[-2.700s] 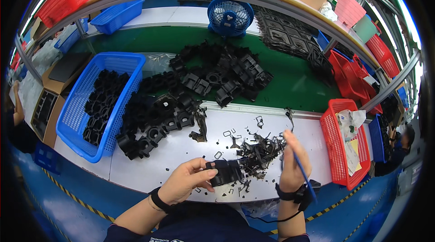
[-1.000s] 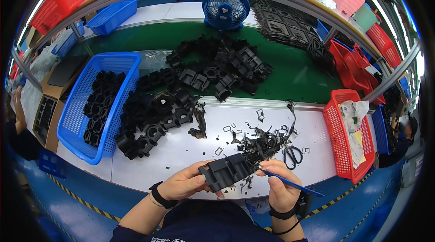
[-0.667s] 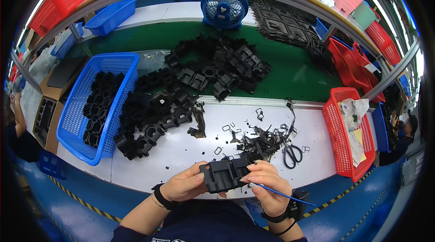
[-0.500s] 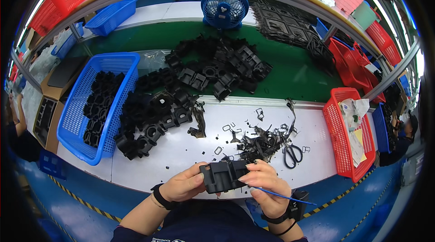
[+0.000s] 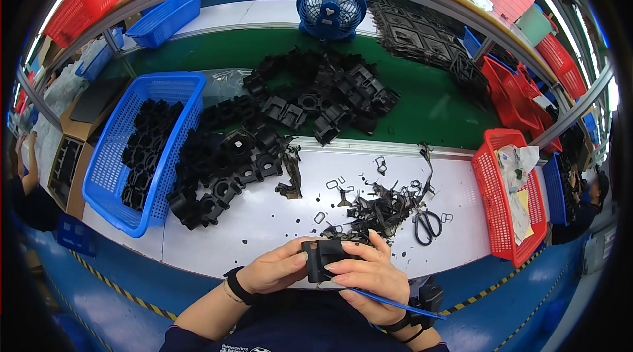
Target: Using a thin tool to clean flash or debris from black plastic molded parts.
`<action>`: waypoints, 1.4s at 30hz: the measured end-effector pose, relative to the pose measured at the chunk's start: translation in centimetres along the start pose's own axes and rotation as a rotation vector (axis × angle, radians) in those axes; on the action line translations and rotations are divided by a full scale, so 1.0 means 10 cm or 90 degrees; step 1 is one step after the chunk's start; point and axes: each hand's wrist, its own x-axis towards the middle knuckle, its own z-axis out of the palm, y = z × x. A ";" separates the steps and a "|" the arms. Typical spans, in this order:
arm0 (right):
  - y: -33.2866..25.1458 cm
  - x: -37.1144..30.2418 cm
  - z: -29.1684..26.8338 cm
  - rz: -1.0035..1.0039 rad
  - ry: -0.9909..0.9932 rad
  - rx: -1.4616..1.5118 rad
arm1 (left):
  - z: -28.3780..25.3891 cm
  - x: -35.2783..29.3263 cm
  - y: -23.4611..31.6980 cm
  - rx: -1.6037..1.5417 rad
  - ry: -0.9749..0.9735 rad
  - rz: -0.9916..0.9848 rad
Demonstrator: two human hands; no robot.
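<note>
Close to my body, at the table's near edge, I hold a black moulded plastic part (image 5: 319,261) with several hollows. My left hand (image 5: 273,269) is closed on its left end, thumb on the face. The fingers of my right hand (image 5: 377,279) lie over its right side and cover much of it. A thin blue stick-like tool (image 5: 412,309) is also in my right hand, pointing out to the lower right; its other end is hidden by the fingers. Just beyond the part lies a heap of black plastic scraps (image 5: 372,212), with black-handled scissors (image 5: 427,226) at its right.
Left of me stands a blue basket (image 5: 99,170) holding similar black parts. More black parts (image 5: 227,170) are piled beside it and on the green surface (image 5: 438,118) behind. A red basket (image 5: 493,203) with papers stands at right. A blue fan (image 5: 330,12) sits at the back.
The black part has turned in my hands, showing a narrower face, and moved slightly right. My right fingers now reach further over it, and the blue tool has shifted down and left.
</note>
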 end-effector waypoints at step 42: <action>-0.03 0.04 0.08 -0.047 -0.034 -0.082 | 0.06 0.01 0.10 0.055 0.003 -0.021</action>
